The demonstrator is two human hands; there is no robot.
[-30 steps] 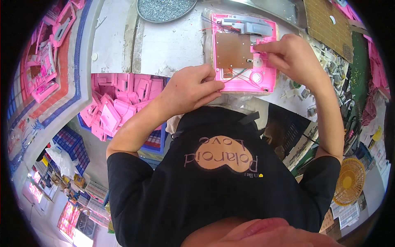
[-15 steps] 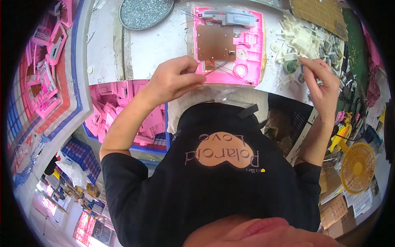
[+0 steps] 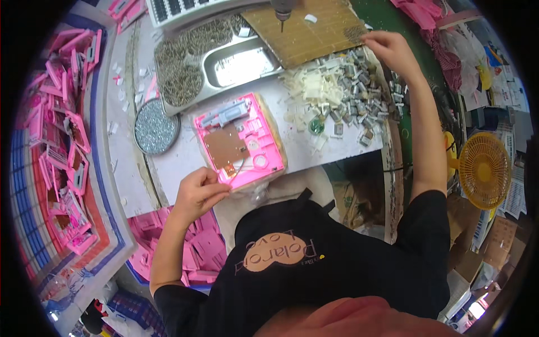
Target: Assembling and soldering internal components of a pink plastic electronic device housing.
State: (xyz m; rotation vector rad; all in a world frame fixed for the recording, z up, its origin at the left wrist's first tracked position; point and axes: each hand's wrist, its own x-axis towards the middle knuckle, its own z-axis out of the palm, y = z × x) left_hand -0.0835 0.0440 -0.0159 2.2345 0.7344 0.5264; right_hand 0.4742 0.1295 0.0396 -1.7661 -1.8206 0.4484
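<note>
A pink plastic housing (image 3: 268, 141) lies on the bench, with a brown circuit board (image 3: 225, 147) and a grey-blue plastic part (image 3: 225, 114) set in it. At its near left corner my left hand (image 3: 196, 194) is closed in a pinch where a thin dark wire (image 3: 240, 168) runs to the fingertips. My right hand (image 3: 393, 51) reaches far right, thumb and fingertips together at the edge of a cardboard sheet (image 3: 297, 42). Beside those fingertips is a small heap of tiny dark pieces (image 3: 353, 33); whatever is between the fingers is too small to tell.
Screws fill a metal tray (image 3: 210, 84) and a round dish (image 3: 156, 127). White plastic parts (image 3: 323, 84) and small metal motors (image 3: 359, 121) are heaped on the right. A screwdriver bit (image 3: 282, 23) hangs above the cardboard. Pink housings (image 3: 196, 247) fill a crate below; a yellow fan (image 3: 484, 169) stands right.
My right hand has moved from beside the white parts to the far edge of the cardboard. My left hand stays at the housing's corner. The view has shifted, showing more of the bench's far side.
</note>
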